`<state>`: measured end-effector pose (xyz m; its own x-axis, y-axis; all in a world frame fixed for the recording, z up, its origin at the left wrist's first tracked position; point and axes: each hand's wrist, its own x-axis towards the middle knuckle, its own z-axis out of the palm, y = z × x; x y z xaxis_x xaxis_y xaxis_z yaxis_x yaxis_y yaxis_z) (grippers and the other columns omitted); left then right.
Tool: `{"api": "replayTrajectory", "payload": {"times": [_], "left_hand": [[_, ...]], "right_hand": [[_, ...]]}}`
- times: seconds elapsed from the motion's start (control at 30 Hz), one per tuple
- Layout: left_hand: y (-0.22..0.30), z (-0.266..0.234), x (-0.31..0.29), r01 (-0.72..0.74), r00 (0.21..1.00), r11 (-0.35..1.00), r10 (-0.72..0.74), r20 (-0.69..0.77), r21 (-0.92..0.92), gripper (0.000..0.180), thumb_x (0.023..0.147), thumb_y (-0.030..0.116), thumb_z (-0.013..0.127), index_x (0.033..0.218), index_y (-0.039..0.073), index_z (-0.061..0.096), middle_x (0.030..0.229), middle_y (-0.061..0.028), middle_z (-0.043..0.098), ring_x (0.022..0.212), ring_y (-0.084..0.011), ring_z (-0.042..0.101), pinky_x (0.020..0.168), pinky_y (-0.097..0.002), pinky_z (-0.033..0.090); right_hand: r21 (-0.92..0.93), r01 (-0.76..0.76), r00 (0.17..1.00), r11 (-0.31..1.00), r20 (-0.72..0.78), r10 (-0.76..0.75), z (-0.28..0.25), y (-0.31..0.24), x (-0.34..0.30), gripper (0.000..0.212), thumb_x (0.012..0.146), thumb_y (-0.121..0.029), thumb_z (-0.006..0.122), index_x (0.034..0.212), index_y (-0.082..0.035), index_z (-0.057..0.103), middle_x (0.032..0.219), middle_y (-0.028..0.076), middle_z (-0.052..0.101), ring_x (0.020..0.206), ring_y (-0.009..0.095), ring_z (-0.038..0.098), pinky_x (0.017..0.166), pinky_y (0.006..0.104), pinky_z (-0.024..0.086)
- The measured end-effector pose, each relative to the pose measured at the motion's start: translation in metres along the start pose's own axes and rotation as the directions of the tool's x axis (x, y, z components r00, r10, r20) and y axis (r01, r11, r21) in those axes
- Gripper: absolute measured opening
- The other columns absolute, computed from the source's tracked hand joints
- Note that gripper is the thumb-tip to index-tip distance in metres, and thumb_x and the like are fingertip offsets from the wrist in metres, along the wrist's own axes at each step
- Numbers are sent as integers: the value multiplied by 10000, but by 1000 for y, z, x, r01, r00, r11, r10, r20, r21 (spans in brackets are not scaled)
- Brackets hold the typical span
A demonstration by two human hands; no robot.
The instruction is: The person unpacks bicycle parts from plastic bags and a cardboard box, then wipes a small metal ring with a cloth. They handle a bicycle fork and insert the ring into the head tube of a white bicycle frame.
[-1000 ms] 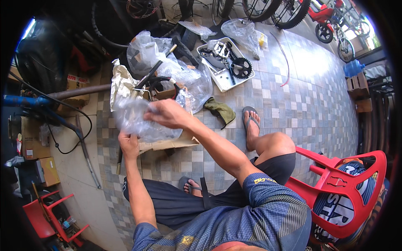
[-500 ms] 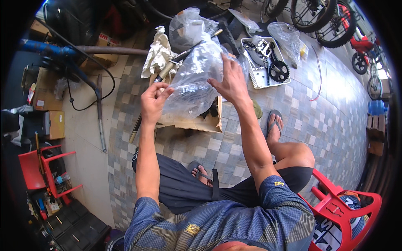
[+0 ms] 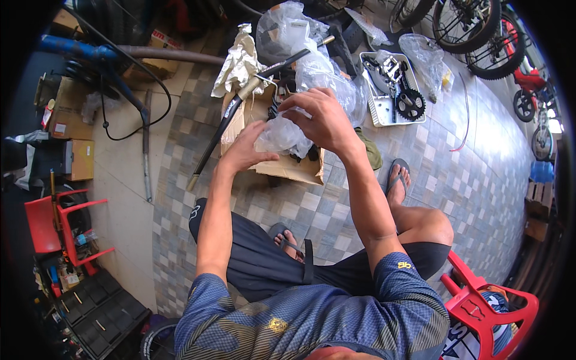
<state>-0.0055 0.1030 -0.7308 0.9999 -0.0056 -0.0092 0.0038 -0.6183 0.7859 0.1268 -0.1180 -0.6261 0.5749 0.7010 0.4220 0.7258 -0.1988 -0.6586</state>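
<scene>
Over an open cardboard box (image 3: 294, 173), both my hands are around a clear plastic bag (image 3: 283, 138) that lies bunched in it. My left hand (image 3: 245, 150) is at the bag's left side, open, its thumb stretched apart from the fingers. Arched above the bag's right side, my right hand (image 3: 327, 123) has its fingers curved and its thumb apart; it looks open. Dark parts show partly inside the box. A black and bronze bar (image 3: 225, 120) lies slantwise across the box's left side, beside crumpled cream paper (image 3: 240, 67).
More clear plastic (image 3: 288, 27) is heaped beyond the box. To the right stands a white tray (image 3: 384, 114) with a crankset and other bike parts. A blue bike frame (image 3: 78, 48) is at the left, a red chair (image 3: 489, 306) at the lower right. Bikes (image 3: 468, 24) stand at the far right.
The plastic bag was spread wide between my hands; now it is bunched small in the box, uncovering the box and bar. My left hand has come down and right, its fingers opened.
</scene>
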Motion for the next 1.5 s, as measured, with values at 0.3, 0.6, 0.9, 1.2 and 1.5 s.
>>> {"api": "replayTrajectory", "payload": {"times": [0.3,0.6,0.9,1.2,1.5], "left_hand": [[44,-25,4,245,962,876,-166,217,-416,487,853,106,792,1280,55,563,1320,-111,596,1145,-228,607,991,-350,491],[27,-20,6,-78,943,902,-72,-326,-425,186,918,111,738,1077,19,706,847,-23,697,768,-91,649,689,-242,506],[42,-25,16,-125,887,904,-83,-454,-409,212,939,206,740,1034,18,718,712,26,634,640,-45,570,578,-214,449],[114,-34,14,-440,839,679,78,-538,-588,186,983,98,657,1135,-6,684,1022,-56,712,885,-85,635,792,-235,506],[67,-33,18,-234,901,941,116,-417,-244,1005,795,501,826,1511,5,325,1472,-201,462,1323,-314,504,1087,-436,413]], "right_hand": [[184,-262,961,947,-37,273,-8,0,-1,156,888,-198,710,1003,-92,706,895,129,723,841,358,682,735,426,506],[-69,-454,891,888,-13,454,-11,7,-5,200,910,-225,714,1046,-79,714,905,143,724,822,297,684,772,378,510],[16,-404,914,914,-9,405,-15,15,-13,239,884,-305,717,1067,-152,725,904,164,713,858,366,679,748,438,512],[-292,-95,969,952,192,155,12,-4,-8,653,795,-431,770,1357,-164,573,1131,167,701,1106,364,641,896,453,505],[12,50,904,999,-425,-40,-50,-35,53,311,733,-33,674,1040,-34,718,939,158,739,863,355,705,804,406,549]]}}
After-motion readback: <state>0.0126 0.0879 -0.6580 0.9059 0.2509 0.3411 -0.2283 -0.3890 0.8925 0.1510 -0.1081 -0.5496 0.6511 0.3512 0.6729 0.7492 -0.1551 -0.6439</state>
